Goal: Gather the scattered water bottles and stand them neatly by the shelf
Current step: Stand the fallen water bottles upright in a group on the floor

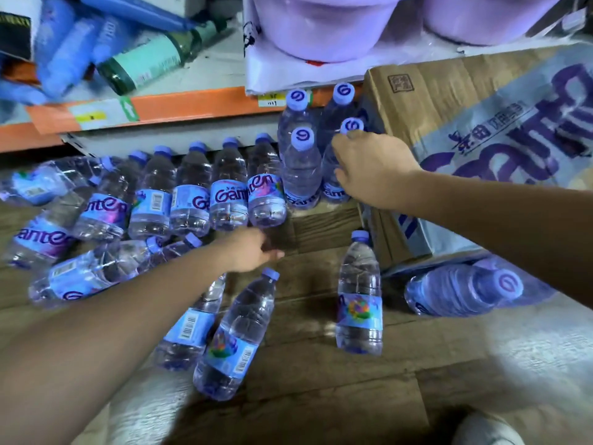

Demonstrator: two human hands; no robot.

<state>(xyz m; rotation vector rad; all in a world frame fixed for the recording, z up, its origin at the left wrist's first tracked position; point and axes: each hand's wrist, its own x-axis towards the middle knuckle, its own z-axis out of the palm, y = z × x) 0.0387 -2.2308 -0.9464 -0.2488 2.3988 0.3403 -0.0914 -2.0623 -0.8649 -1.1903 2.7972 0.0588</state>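
Wooden floor [321, 396] | row of lying bottles [189, 200] lines up below the shelf [192, 104] | standing bottles [301, 168] cluster upright just beside the cardboard box [449, 101] | loose bottles [237, 335] sprawl nearer in

Open floor [308, 284] (bottles [239, 332] either side)

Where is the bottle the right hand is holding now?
Head view, upper middle: the right hand holds the bottle upright at the front right of four standing bottles, against the cardboard box below the shelf.
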